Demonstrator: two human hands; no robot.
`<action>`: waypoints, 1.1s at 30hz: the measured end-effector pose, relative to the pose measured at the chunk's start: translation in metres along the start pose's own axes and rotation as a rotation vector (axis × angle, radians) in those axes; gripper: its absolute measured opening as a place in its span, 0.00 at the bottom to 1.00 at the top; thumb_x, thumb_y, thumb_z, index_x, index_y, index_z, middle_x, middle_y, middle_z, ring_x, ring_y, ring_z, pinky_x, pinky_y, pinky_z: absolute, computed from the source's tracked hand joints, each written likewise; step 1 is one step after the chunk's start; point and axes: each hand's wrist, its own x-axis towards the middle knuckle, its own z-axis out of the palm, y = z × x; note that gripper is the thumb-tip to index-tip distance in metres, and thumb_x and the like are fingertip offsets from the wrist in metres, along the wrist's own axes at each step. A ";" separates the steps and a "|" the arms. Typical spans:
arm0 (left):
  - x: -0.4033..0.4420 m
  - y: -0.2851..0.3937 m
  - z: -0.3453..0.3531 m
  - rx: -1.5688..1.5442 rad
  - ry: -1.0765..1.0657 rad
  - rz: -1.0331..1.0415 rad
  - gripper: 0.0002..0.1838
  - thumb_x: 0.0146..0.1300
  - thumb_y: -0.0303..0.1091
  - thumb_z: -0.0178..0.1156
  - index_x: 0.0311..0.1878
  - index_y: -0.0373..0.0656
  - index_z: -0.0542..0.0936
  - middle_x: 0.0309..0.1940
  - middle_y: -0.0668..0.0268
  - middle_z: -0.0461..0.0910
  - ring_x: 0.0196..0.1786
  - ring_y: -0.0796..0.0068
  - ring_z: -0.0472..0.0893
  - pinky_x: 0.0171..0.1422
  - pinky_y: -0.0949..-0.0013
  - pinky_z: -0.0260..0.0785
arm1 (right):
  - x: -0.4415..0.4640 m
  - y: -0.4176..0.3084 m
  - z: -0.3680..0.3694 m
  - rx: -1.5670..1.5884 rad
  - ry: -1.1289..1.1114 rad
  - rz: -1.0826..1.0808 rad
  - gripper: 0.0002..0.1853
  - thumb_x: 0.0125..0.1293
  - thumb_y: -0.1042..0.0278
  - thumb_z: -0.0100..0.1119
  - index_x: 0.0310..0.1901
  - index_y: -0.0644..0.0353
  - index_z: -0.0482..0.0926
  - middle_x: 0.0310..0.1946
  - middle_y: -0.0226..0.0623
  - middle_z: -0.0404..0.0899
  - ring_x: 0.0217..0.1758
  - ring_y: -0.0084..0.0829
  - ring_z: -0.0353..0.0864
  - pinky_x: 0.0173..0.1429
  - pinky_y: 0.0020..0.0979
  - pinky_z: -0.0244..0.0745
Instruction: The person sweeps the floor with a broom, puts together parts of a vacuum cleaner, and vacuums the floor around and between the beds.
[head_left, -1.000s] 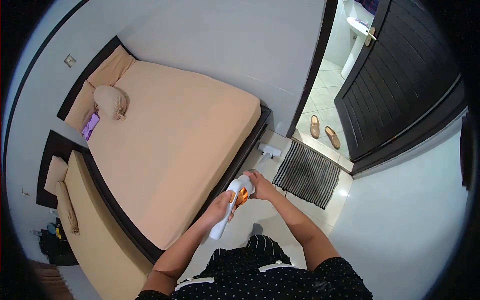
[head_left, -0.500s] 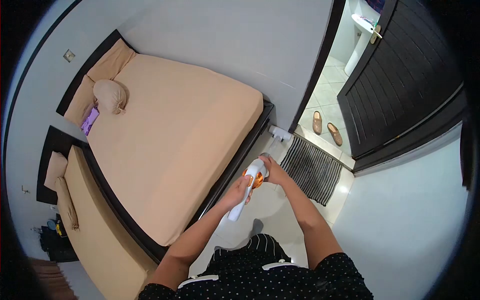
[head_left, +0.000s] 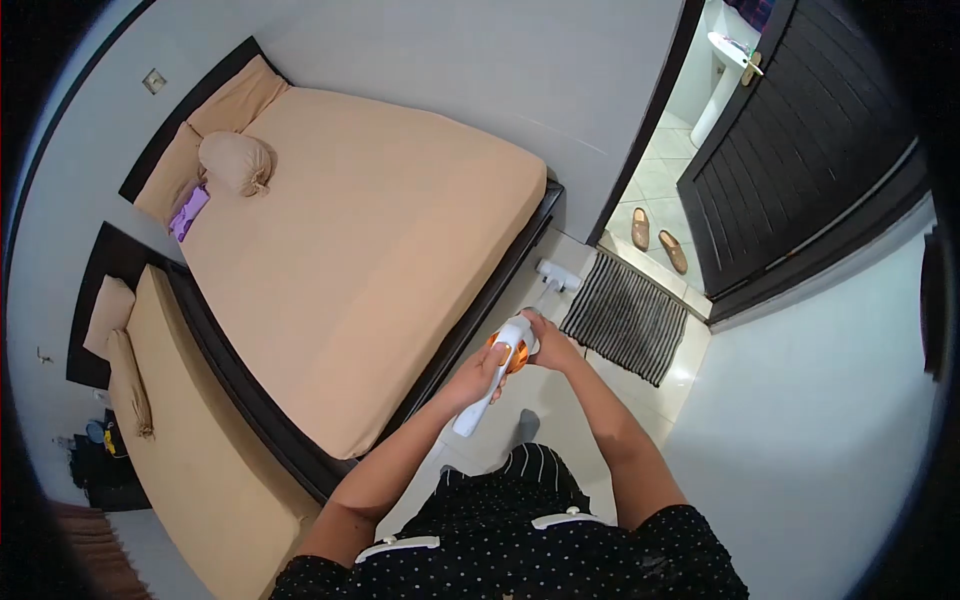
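Note:
A white cordless stick vacuum cleaner (head_left: 512, 333) with an orange section is held in front of my body. My left hand (head_left: 478, 378) is wrapped around its rear handle. Further forward, my right hand (head_left: 549, 343) grips the body near the tube, its fingers partly hidden behind the vacuum. The tube slants down to the white floor head (head_left: 558, 276), which rests on the pale tiles between the bed's foot end and a striped mat (head_left: 628, 318).
A large bed (head_left: 370, 230) with a dark frame fills the left, with a lower pull-out bed (head_left: 190, 430) beside it. At the right a dark door (head_left: 800, 160) stands open on a tiled bathroom. Brown shoes (head_left: 672, 252) sit past the raised sill. A grey-socked foot (head_left: 528, 426) shows below.
The floor head has drawn back from the wall corner by the doorway, toward me. My view has shifted slightly and my foot has moved forward. Both hands keep their hold.

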 end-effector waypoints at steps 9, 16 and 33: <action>-0.143 -0.063 -0.046 0.054 -0.016 -0.050 0.22 0.63 0.53 0.35 0.41 0.41 0.65 0.18 0.70 0.65 0.15 0.82 0.65 0.18 0.78 0.60 | -0.084 -0.116 0.096 -0.004 0.024 -0.024 0.48 0.31 0.63 0.71 0.57 0.54 0.53 0.51 0.50 0.63 0.52 0.50 0.63 0.54 0.39 0.63; -0.210 -0.087 -0.059 0.036 0.000 -0.039 0.21 0.63 0.52 0.36 0.35 0.42 0.63 0.17 0.70 0.65 0.14 0.82 0.65 0.19 0.79 0.60 | -0.115 -0.161 0.136 0.003 -0.026 0.006 0.48 0.32 0.64 0.70 0.58 0.52 0.53 0.51 0.50 0.63 0.53 0.49 0.63 0.55 0.40 0.63; -0.132 -0.126 0.044 -0.015 0.351 0.016 0.21 0.63 0.51 0.39 0.42 0.40 0.66 0.18 0.67 0.67 0.16 0.80 0.67 0.20 0.76 0.62 | -0.099 -0.050 0.083 -0.047 -0.197 -0.099 0.50 0.29 0.69 0.71 0.58 0.51 0.51 0.54 0.46 0.59 0.55 0.47 0.64 0.55 0.37 0.64</action>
